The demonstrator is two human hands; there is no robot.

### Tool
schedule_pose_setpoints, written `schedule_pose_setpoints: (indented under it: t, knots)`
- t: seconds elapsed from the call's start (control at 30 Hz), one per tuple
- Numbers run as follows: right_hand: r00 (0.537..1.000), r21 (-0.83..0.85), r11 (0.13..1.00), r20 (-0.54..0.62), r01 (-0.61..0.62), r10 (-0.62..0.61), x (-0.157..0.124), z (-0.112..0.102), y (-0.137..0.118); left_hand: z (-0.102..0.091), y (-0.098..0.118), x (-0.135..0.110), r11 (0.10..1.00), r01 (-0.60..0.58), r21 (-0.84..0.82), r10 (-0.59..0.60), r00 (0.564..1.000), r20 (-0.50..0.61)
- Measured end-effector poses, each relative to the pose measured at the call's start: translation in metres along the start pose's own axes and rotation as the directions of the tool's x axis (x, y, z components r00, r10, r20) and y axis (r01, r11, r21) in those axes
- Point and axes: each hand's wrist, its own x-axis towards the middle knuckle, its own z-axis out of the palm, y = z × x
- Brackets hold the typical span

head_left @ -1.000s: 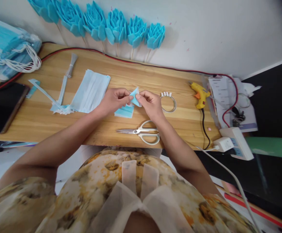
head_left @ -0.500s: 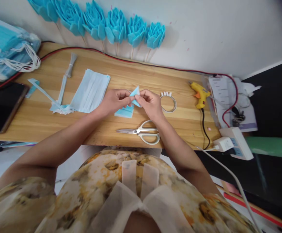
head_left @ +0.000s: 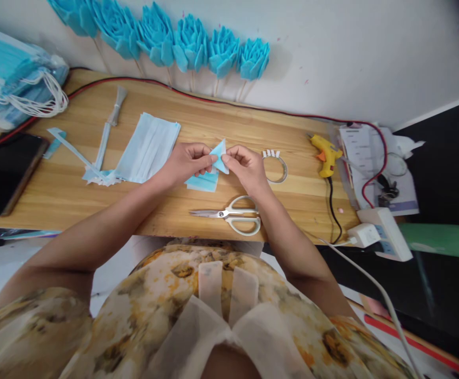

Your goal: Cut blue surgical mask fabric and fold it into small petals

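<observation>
A small blue-and-white piece of mask fabric (head_left: 220, 156), folded to a triangle with its tip up, is pinched between my two hands. My left hand (head_left: 193, 162) grips its left corner between thumb and finger. On the right edge, my right hand (head_left: 246, 167) pinches it the same way. Beneath them on the table lie flat blue fabric pieces (head_left: 203, 182), partly covered by my left hand. Scissors (head_left: 225, 213) with white handles lie nearer me, blades pointing left. A roll of tape (head_left: 285, 171) with white strips on its rim sits beside my right hand.
Light-blue mask sheets (head_left: 148, 147) and cut strips (head_left: 103, 147) lie left, near a phone (head_left: 10, 173) and bagged masks (head_left: 12, 73). Blue fabric flowers (head_left: 190, 45) on sticks lean on the wall. A yellow glue gun (head_left: 326, 152) and power strip (head_left: 391, 237) are right.
My right thumb has drawn back to the right edge of the folded piece, so more of its blue face shows. Both hands still hold it in nearly the same place.
</observation>
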Motion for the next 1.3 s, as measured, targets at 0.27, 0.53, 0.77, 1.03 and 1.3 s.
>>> schedule_pose_setpoints:
  t: [0.27, 0.53, 0.77, 1.03, 1.3]
  knots:
    - [1.000, -0.064, 0.998, -0.009, 0.028, -0.029, -0.001, 0.000, 0.002, -0.001, 0.001, 0.000, 0.999, 0.024, -0.026, -0.024, 0.999, 0.035]
    - [0.974, -0.188, 0.956, 0.072, 0.224, -0.214, 0.000, -0.012, 0.000, -0.004, -0.005, 0.003, 0.960, 0.116, -0.256, -0.111, 0.993, 0.036]
    - [0.955, -0.273, 0.917, 0.150, 0.290, -0.257, 0.002, -0.013, 0.004, -0.004, -0.002, 0.003, 0.981, 0.103, -0.163, -0.102, 0.995, 0.014]
    - [0.978, -0.141, 0.971, 0.106, 0.193, -0.179, 0.001, -0.006, 0.012, -0.002, 0.004, -0.001, 1.000, 0.011, 0.005, -0.011, 1.000, -0.023]
    - [0.984, -0.111, 0.981, 0.098, 0.157, -0.146, -0.002, -0.006, 0.009, -0.003, 0.000, 0.002, 0.999, 0.020, -0.044, -0.021, 0.999, -0.038]
